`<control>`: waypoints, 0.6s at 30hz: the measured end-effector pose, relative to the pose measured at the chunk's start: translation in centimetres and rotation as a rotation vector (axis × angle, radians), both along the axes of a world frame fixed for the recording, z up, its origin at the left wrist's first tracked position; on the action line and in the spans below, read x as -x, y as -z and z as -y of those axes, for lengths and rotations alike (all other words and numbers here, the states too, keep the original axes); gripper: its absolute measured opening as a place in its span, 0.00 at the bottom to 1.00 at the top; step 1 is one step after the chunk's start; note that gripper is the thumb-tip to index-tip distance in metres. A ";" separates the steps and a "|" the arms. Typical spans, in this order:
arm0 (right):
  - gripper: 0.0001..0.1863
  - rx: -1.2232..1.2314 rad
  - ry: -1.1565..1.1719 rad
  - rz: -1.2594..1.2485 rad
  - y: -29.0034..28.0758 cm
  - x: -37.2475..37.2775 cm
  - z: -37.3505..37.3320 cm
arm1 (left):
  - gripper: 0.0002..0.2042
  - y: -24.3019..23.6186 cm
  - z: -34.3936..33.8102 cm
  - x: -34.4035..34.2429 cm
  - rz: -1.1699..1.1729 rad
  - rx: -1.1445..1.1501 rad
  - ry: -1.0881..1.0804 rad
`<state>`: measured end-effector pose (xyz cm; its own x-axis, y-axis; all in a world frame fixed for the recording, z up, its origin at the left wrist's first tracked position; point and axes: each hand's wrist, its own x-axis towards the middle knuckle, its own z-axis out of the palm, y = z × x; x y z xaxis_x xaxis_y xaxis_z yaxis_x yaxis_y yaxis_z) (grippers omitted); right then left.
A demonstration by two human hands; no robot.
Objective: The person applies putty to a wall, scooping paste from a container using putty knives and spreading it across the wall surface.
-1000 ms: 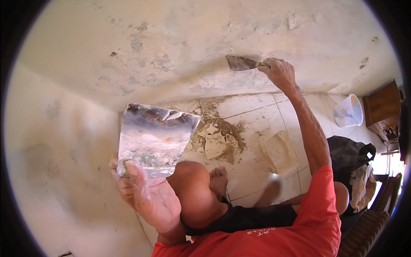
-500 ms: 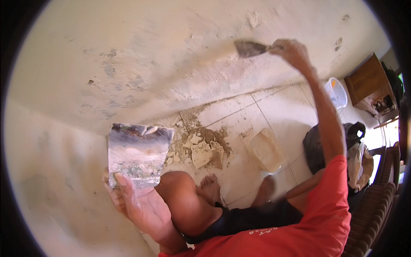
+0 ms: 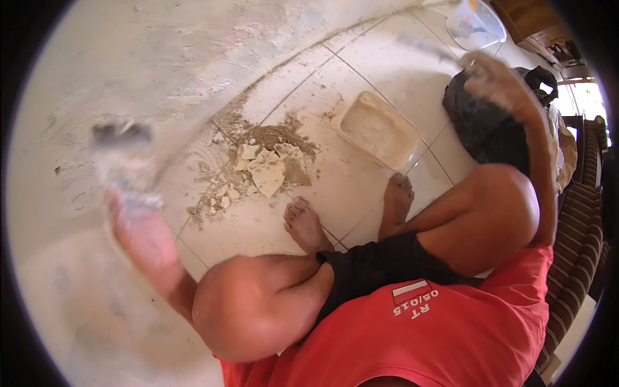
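Observation:
My left hand (image 3: pixel 145 235), blurred, is closed on a flat, smeared metal plate (image 3: pixel 122 164), held at the left beside the patchy plastered wall (image 3: pixel 167 58). My right hand (image 3: pixel 493 84) is raised at the upper right, closed on a putty knife (image 3: pixel 425 46) whose blade is faint with motion. Between and beyond my bare feet lies a pile of broken plaster flakes and dust (image 3: pixel 264 171) along the wall's foot. A cream rectangular tray (image 3: pixel 377 132) with pale residue in it sits on the tiled floor to the right of the pile.
A black bag (image 3: pixel 471 122) stands right of the tray, with crumpled paper (image 3: pixel 565 148) behind it. A translucent bucket (image 3: pixel 476 29) and a wooden cabinet (image 3: pixel 522 22) are at the upper right. A striped seat (image 3: pixel 574 245) runs along the right, close to me.
The view has tipped down, bringing floor, feet and knees further into sight. The plate has moved leftward in the picture; the knife in my right hand has come away from the wall area, moving rightward.

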<state>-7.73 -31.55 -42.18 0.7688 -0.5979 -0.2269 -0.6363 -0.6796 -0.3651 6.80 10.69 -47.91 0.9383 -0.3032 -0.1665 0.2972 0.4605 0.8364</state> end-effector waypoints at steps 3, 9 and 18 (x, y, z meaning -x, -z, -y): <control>0.17 -0.158 -0.030 -0.037 5.2 1.6 -2.1 | 0.10 1.2 0.0 1.3 -0.088 -0.021 0.098; 0.16 0.094 -0.141 -0.209 10.0 2.8 -3.0 | 0.09 5.3 4.3 1.5 -0.305 -0.011 0.306; 0.10 0.107 -0.364 -0.439 15.5 -3.6 -1.5 | 0.09 24.0 21.1 -4.9 -0.664 -0.057 0.609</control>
<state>-4.14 -30.06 -57.65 0.7765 -0.3502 -0.5239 -0.4313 -0.9015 -0.0367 11.67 -10.46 -71.86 0.3232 -0.6912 -0.6463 0.9059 0.0286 0.4224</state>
